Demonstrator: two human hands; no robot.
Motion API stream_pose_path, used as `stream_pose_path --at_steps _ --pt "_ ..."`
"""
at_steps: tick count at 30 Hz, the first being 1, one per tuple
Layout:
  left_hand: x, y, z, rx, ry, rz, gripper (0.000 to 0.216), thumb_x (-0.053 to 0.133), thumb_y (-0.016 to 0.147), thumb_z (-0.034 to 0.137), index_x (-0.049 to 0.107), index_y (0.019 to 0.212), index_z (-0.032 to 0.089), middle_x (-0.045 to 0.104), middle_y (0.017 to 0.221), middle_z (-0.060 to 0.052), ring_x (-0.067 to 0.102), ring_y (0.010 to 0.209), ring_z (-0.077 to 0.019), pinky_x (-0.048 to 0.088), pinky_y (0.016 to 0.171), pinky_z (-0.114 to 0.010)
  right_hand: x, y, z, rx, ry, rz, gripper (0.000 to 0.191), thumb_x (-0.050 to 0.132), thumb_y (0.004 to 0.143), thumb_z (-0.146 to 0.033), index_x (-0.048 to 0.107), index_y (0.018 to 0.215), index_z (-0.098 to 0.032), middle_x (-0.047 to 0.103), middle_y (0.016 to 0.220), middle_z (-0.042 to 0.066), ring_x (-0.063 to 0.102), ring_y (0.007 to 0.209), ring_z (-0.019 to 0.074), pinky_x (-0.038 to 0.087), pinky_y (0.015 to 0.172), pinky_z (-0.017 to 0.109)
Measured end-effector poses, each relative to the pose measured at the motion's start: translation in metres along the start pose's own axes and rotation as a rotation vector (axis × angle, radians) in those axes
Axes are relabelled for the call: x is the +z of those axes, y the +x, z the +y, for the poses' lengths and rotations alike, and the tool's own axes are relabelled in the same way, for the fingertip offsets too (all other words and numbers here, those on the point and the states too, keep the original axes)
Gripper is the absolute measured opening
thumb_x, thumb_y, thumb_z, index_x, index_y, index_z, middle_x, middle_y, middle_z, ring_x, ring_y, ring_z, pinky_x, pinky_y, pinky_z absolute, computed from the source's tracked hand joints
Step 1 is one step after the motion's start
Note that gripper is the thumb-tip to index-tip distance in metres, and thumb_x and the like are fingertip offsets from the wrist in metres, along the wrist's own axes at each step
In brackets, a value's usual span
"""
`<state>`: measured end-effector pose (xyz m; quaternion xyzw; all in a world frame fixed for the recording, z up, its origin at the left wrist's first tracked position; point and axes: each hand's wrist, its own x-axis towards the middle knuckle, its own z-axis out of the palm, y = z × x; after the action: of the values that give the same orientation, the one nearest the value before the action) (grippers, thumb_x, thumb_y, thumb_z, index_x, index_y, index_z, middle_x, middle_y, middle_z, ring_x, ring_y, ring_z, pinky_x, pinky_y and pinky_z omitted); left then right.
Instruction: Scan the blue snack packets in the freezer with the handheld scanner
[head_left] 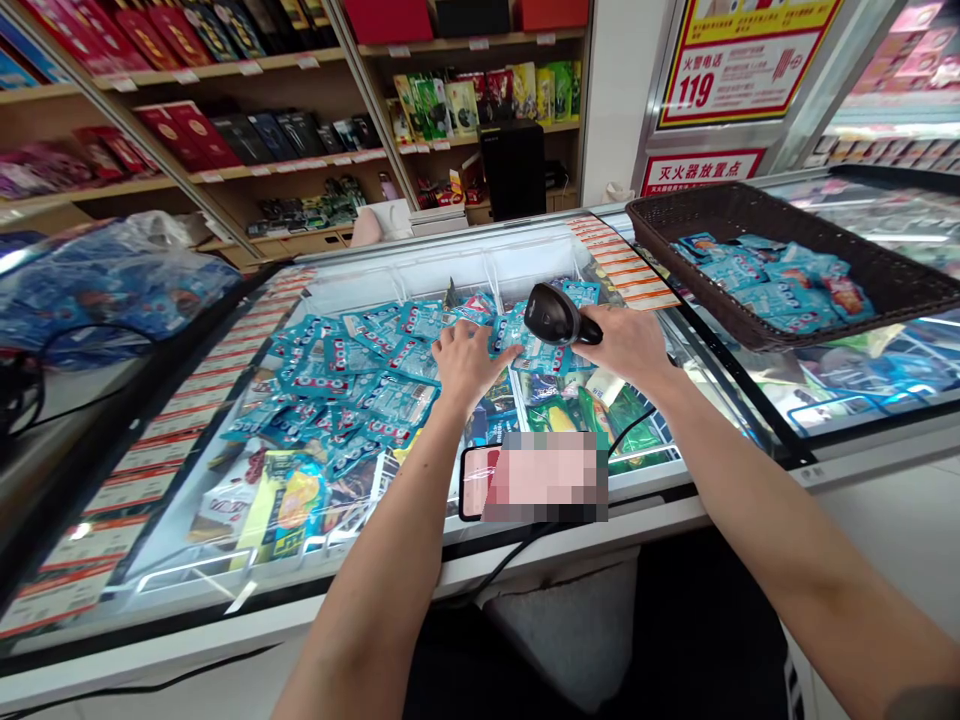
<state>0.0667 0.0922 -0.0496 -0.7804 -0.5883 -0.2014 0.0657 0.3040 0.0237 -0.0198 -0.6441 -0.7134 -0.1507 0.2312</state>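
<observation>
I stand at an open chest freezer full of blue ice-cream packets. My right hand is closed round the handle of a black barcode scanner, whose head points left and down at the packets. Its cable runs down towards me. My left hand reaches into the freezer with fingers spread, resting on the blue packets just left of the scanner. A phone lies on the freezer's near rim, its screen blurred out.
A dark wicker basket holding more blue packets sits on the glass lid at the right. A blue plastic bag lies at the left. Shelves of boxed goods stand behind the freezer. Price labels line the freezer's edges.
</observation>
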Motion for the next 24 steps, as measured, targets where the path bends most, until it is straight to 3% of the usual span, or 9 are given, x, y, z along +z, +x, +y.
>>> stream_pose_path --at_steps 7,15,24 --pt "0.004 0.005 -0.009 -0.104 -0.154 0.022 0.062 0.061 0.078 0.067 0.056 0.120 0.022 0.065 0.121 -0.014 0.054 0.119 -0.0388 0.041 0.098 -0.051 -0.002 -0.001 -0.001 -0.012 0.017 0.036 0.030 0.062 0.082 -0.049 0.071 0.099 -0.025 0.075 0.084 0.002 0.066 0.071 0.0204 0.032 0.059 0.031" --pt "0.005 0.003 -0.013 -0.142 -0.316 0.083 0.044 0.053 0.089 0.050 0.047 0.121 0.020 0.066 0.112 -0.015 0.058 0.115 -0.0368 0.041 0.096 -0.053 -0.004 -0.001 -0.003 -0.031 0.042 0.021 0.033 0.059 0.083 -0.048 0.073 0.100 -0.023 0.074 0.081 0.003 0.064 0.069 0.0192 0.033 0.060 0.030" --pt "0.007 0.005 -0.015 -0.160 -0.435 0.099 0.024 0.040 0.097 0.038 0.043 0.114 0.020 0.070 0.090 -0.007 0.067 0.096 -0.0281 0.039 0.098 -0.049 -0.003 -0.002 -0.005 -0.068 0.016 -0.034 0.036 0.059 0.082 -0.049 0.073 0.104 -0.025 0.074 0.081 0.004 0.064 0.072 0.0211 0.029 0.058 0.031"
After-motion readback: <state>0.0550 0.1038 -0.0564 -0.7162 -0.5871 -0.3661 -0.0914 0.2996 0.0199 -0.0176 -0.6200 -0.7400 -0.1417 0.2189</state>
